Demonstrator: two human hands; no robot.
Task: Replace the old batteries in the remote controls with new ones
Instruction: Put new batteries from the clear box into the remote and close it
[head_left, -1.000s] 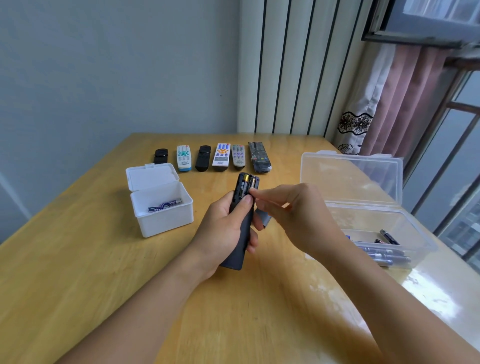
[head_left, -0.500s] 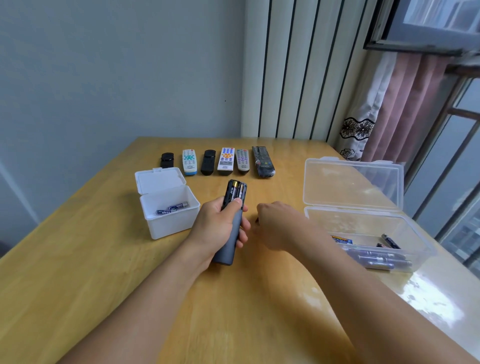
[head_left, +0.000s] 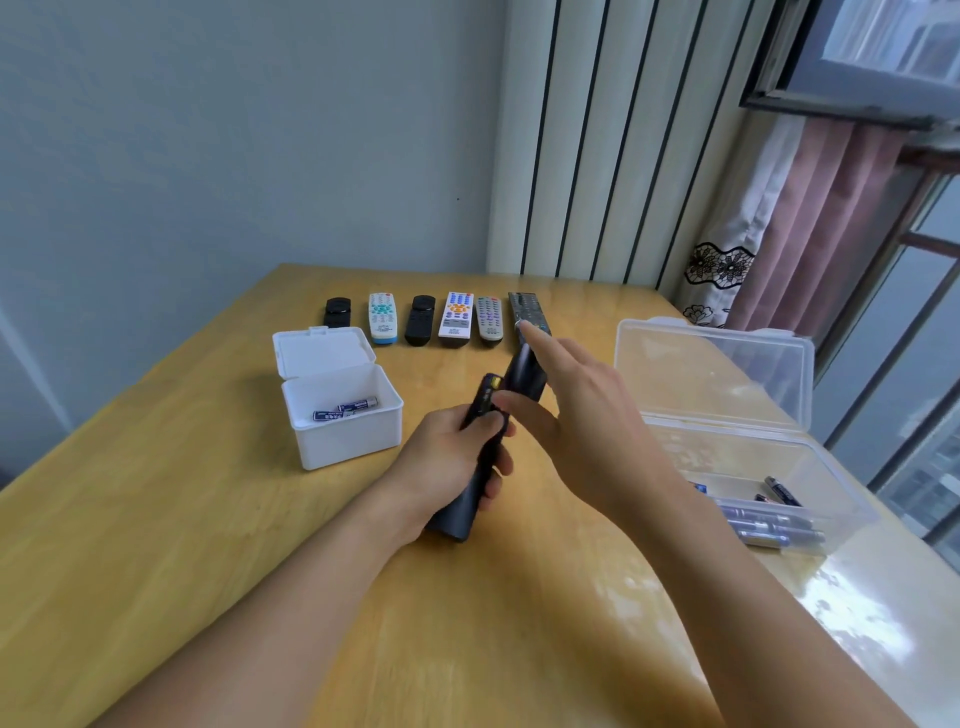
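Wooden table (head_left: 156, 545) underfoot of everything, glossy and glaring at the right edge. Left hand (head_left: 447, 467) wrapped around dark remote (head_left: 475, 467), fingers curled about its lower body, remote tilted up and away with a yellow glint at the open battery bay. Right hand (head_left: 576, 415) pinching dark battery cover (head_left: 524, 371) just beside the remote's top end, thumb below, index finger stretched straight along it; whether cover and remote touch, cannot tell. White box (head_left: 343, 415) to the left, lid hinged back, a few blue batteries (head_left: 345, 408) lying inside. Clear plastic box (head_left: 727, 415) to the right, lid upright, more batteries (head_left: 763, 519) grouped at its near end. Farther back, row of six remotes (head_left: 436, 318) lying side by side, face up, near the table's far edge. Beyond that, plain grey wall (head_left: 208, 130), pale striped panel (head_left: 597, 156), pink curtain (head_left: 821, 223) with lace trim, window (head_left: 909, 312) at right.
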